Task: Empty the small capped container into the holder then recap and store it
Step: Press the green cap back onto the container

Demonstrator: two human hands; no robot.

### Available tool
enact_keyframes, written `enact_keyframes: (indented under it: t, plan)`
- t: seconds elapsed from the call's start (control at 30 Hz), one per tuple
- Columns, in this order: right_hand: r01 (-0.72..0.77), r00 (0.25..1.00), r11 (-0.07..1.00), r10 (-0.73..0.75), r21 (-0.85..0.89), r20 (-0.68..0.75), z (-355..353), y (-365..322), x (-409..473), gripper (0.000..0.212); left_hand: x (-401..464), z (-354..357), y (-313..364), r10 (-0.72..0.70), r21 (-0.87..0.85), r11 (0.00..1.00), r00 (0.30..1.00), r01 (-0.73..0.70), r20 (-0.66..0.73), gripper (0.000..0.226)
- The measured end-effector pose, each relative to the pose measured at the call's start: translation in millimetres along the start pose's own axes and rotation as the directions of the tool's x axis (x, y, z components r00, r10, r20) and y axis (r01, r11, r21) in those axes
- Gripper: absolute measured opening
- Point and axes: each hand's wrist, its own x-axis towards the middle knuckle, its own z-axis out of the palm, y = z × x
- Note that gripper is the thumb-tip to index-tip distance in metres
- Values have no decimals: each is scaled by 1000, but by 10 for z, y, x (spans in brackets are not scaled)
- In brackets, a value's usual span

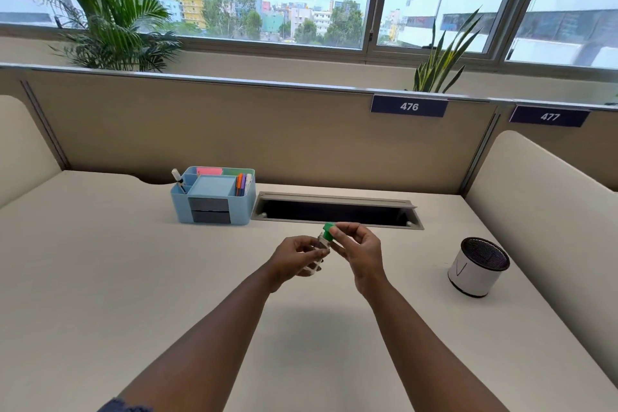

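Currently both hands are raised over the middle of the desk. Left hand is wrapped around the body of the small clear container, fingers closed on it, container tilted with its top toward 1 o'clock. Right hand pinches the green cap between thumb and fingertips; cap appears seated on the neck. Contents too small to make out.

Judgement: the step is either uncapping or recapping; cannot tell which.

Mesh holder stands at 3 o'clock from the hands, well apart, mouth open upward. Blue desk organiser sits at 11 o'clock, beyond the hands, just beside the cable slot at 12 o'clock.

Technique notes:
- Keep the left grip low on the body so the neck stays free.
- Turn the cap only, container held steady.
- Bring the container closer to upright before the cap comes free, else contents may spill on the desk.
- If uncapping, keep the cap in the right hand for refitting, then carry the container over the holder's mouth.
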Motion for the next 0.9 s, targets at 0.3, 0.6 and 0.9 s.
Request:
enact_keyframes:
  t: [0.3,0.6,0.9]
  plan:
    - [87,991,957,-54,-275,124,-82,-51,52,11,-27,-39,4,4,16,1000,1000,-4,19,27]
    - [33,956,942,68,-333,286,-150,-177,70,31,-42,-27,-44,18,-36,999,999,-17,49,25]
    - [24,952,880,125,-475,279,-219,-248,114,28,-18,-19,25,21,112,993,996,-31,87,27]
